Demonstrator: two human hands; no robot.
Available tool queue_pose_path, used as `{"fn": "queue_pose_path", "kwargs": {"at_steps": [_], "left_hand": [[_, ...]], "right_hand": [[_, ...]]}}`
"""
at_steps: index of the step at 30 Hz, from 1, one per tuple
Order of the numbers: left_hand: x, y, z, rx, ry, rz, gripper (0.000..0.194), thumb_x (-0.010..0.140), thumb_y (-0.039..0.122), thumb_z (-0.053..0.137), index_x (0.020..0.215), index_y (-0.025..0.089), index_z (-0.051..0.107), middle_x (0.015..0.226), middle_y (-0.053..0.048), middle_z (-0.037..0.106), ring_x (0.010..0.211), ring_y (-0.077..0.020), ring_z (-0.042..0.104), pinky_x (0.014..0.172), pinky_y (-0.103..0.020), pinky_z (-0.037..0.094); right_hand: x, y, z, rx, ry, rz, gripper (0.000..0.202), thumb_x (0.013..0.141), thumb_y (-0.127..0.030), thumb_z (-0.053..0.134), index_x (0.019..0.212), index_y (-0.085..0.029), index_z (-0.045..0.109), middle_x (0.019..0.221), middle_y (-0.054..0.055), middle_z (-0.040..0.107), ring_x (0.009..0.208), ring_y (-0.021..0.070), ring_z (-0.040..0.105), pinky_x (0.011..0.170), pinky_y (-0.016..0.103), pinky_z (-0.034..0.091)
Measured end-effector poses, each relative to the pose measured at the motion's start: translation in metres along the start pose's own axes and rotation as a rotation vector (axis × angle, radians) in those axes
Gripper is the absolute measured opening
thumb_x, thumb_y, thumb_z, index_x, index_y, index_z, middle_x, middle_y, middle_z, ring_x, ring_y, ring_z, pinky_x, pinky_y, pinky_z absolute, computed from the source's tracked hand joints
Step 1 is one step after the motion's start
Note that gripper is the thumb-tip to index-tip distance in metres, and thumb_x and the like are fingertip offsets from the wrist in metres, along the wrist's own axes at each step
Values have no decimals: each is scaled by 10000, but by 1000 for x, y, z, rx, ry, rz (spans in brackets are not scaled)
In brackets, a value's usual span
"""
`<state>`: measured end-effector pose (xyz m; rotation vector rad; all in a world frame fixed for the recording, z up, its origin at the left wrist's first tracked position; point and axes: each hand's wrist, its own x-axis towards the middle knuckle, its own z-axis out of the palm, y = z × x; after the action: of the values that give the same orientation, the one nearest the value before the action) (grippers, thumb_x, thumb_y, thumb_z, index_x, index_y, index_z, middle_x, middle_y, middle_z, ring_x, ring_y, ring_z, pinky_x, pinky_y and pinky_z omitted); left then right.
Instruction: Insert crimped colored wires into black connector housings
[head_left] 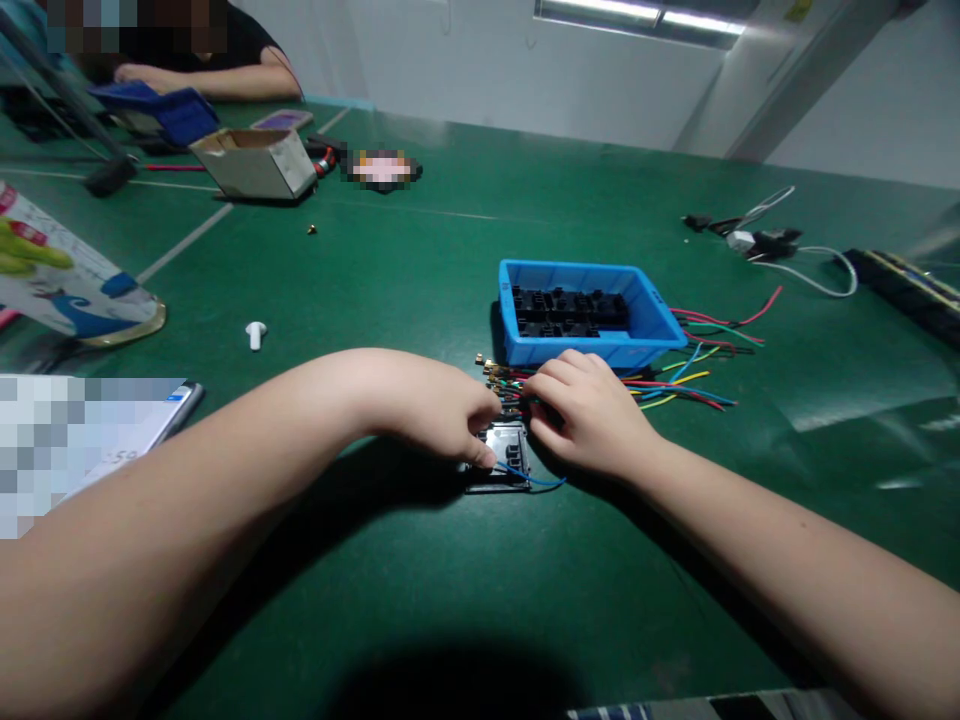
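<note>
A shallow black plastic housing (pixel 504 440) lies on the green table, with a thin blue wire (pixel 544 482) running out of it to the right. My left hand (pixel 431 405) is bent over the housing's left side; its thumb presses on the housing near the blue wire and its other fingers curl above. My right hand (pixel 589 412) is closed, fingertips curled down among wires with brass terminals (pixel 495 372). What its fingertips hold is hidden. The coloured wire ends (pixel 686 385) come out beyond the right hand.
Behind the hands stands a blue bin (pixel 660 310) with several black housings (pixel 555 305). At left are a phone (pixel 176 410), a white earbud (pixel 256 333) and a printed cylinder (pixel 71 270). Farther back are a cardboard box (pixel 259 170), a cable (pixel 817 255) and another person's arm (pixel 232 82).
</note>
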<state>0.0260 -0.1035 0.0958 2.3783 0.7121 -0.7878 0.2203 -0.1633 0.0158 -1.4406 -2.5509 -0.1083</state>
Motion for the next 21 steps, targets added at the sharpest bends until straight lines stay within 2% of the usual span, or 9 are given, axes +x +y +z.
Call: {"fn": "queue_pose_path", "kwargs": {"at_steps": [16,21], "left_hand": [[3,-3,1,-16,-9,-14,307,869,472,545,920,180,624,844,-39,703,656,-143,588,519,-242,346],[2,-3,0,-20,-20,-16,335,864,486,538,938,174,636,867,-51,715,665,-153,591,543,-254,369]], "right_hand": [[1,1,2,68,21,8,147,881,-228,501,857,-167,632,853,76,652,840,227,519,732,343,324],[1,0,-1,123,83,51,126,857,-209,495,874,-164,611,863,96,666,840,233,559,746,339,369]]}}
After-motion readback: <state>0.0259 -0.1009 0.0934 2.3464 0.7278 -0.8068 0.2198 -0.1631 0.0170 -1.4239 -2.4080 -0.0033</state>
